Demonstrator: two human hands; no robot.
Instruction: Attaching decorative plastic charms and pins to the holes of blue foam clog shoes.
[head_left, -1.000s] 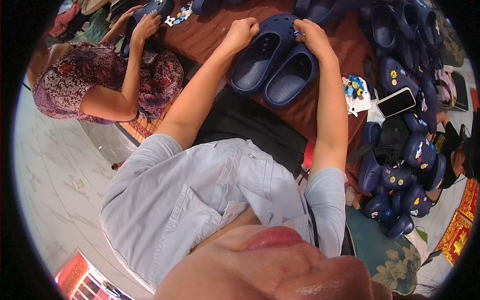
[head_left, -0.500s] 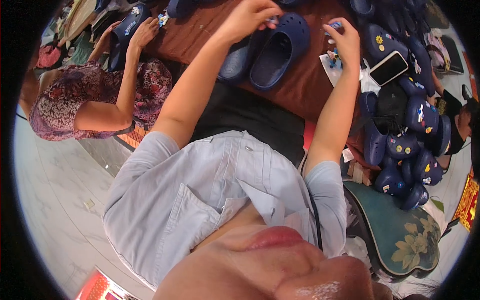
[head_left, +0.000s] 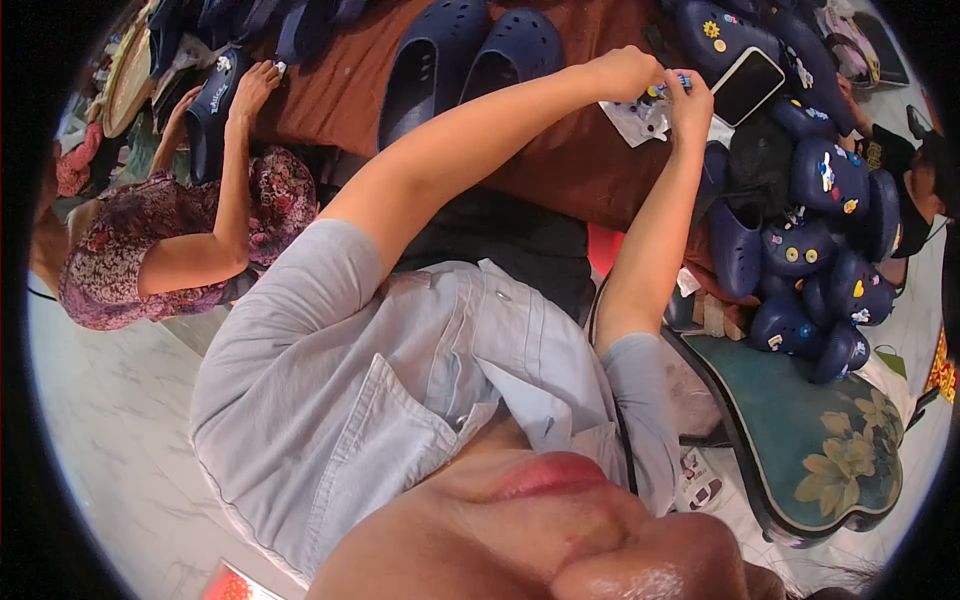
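A pair of navy clogs, a left clog (head_left: 432, 72) and a right clog (head_left: 515, 50), lies on the brown tablecloth. My left hand (head_left: 630, 75) has reached across to the right, its fingers pinched over a small white plastic bag (head_left: 635, 122) of colourful charms; what they grip is too small to make out. Close beside it, my right hand (head_left: 692, 108) pinches a small blue charm (head_left: 684, 82) between thumb and fingers. The two hands nearly touch at the fingertips.
A phone (head_left: 750, 86) lies right of my hands, next to a decorated clog (head_left: 722, 38) and a pile of navy clogs with charms (head_left: 795, 248). At left, a co-worker holds a navy clog (head_left: 212, 105). A green cushioned stool (head_left: 790, 430) stands at lower right.
My left hand has moved right, away from the clogs and toward my right hand and the charms. My right hand has stayed near the bag. The whole view has shifted somewhat.
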